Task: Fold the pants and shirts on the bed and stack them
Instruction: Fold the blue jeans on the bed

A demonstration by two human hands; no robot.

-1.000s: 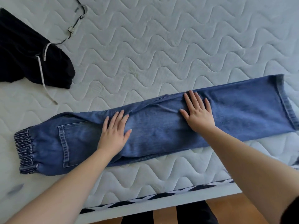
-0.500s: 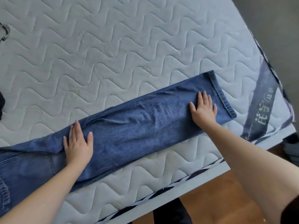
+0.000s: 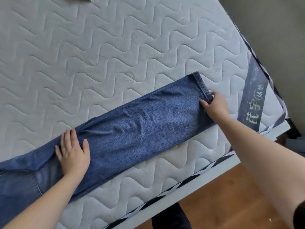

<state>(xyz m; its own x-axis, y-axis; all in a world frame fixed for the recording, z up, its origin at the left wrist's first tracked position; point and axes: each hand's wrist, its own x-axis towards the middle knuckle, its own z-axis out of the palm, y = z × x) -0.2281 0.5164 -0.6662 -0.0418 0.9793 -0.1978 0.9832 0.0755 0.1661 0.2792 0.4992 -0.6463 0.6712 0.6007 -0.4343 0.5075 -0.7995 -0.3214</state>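
On the mattress (image 3: 115, 47), jeans (image 3: 140, 126) under flat left hand (image 3: 72, 152), hem pinched in right hand (image 3: 214, 104).

Jeans (image 3: 137, 129) laid lengthwise on mattress (image 3: 115, 52). Left hand (image 3: 73, 153) pressed flat mid-leg. Right hand (image 3: 214, 105) gripping hem, thumb on denim.

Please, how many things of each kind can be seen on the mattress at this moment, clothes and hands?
Clothes: 1, the blue denim jeans lying along the white quilted mattress.
Hands: 2, the left hand pressing flat, the right hand gripping the hem.
Total: 3.
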